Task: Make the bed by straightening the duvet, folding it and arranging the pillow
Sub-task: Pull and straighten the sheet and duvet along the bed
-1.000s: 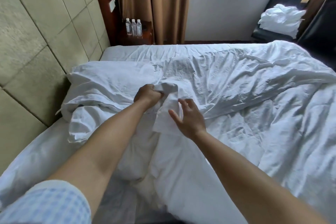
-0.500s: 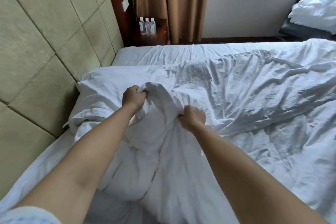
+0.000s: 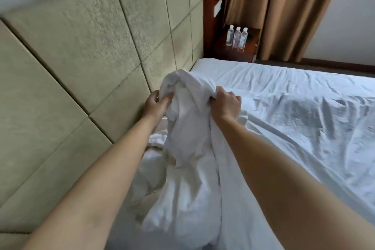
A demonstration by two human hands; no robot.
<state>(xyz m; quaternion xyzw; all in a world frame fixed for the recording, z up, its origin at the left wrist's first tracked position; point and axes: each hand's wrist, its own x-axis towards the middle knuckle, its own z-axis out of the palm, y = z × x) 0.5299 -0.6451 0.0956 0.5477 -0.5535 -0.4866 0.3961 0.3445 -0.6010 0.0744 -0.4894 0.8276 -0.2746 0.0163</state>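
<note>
Duvet (image 3: pixel 188 132): bunched white cloth lifted off the bed at its headboard edge, the rest trailing down and across the mattress, likely raised so the tangle can fall loose.
Left hand (image 3: pixel 155 104): fingers curled, pinching a fold on the headboard side.
Right hand (image 3: pixel 225 103): fist clenched round a gather just beside the left, so both share one raised end.
Sheet (image 3: pixel 274 79): bare and creased toward the bed's far edge.
Water bottles (image 3: pixel 237 36): three, upright on the nightstand beyond the far corner.
Pillow: I cannot pick it out.
</note>
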